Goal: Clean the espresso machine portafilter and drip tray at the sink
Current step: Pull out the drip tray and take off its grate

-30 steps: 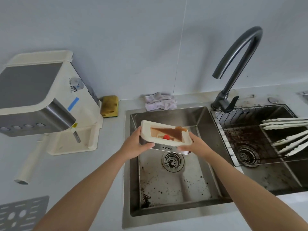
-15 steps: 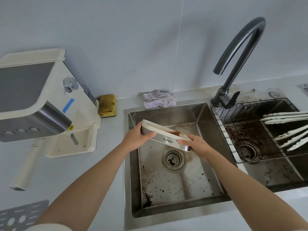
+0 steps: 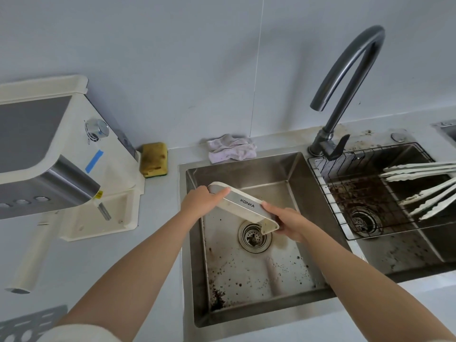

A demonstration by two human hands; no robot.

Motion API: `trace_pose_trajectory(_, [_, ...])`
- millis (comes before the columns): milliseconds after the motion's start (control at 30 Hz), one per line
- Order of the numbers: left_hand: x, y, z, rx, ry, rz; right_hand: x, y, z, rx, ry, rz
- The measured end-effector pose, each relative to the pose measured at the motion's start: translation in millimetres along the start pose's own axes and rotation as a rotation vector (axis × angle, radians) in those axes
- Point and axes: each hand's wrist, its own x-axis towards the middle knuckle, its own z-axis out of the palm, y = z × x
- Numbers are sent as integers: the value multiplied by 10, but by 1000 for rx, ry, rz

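Drip tray (image 3: 243, 206) hangs tilted over the drain (image 3: 254, 234) of the sink (image 3: 246, 169), left hand (image 3: 199, 206) grasping its raised end, right hand (image 3: 291, 224) its lowered end. Pour slowly toward the drain; apply firm grip at both ends.

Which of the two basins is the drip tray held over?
The left basin, the one without the wire rack; the drip tray tilts above its drain.

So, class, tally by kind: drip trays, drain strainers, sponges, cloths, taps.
Cream plastic drip tray: 1
Round steel drain strainers: 2
Yellow rectangular sponge: 1
Crumpled pale pink cloth: 1
Dark curved metal tap: 1
Total: 6
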Motion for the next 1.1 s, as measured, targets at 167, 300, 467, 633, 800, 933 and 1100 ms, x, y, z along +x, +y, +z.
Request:
trace_pose_trajectory(167, [-34, 89, 37, 80, -13, -117, -17, -7, 17, 1, 71, 124])
trace_pose_trajectory(300, [-43, 111, 49, 163, -5, -134, -74, -22, 21, -57, 88, 166])
trace_pose_trajectory(467, [-54, 104, 75, 227, -16, -134, -120, -48, 28, -145, 100, 237])
trace_pose_trajectory(633, [-87, 95, 74, 248, -24, -137, -143, -81, 53, -186, 127, 256])
trace_pose_trajectory(800, [-134, 50, 78, 231, -28, -127, -142, -88, 53, -214, 153, 235])
trace_pose_trajectory(933, [-186, 45, 67, 215, -17, -133, -140, -92, 50, -240, 168, 212])
trace_pose_trajectory(1100, [-270, 47, 101, 243, 15, -123, -142, -89, 52, -231, 176, 199])
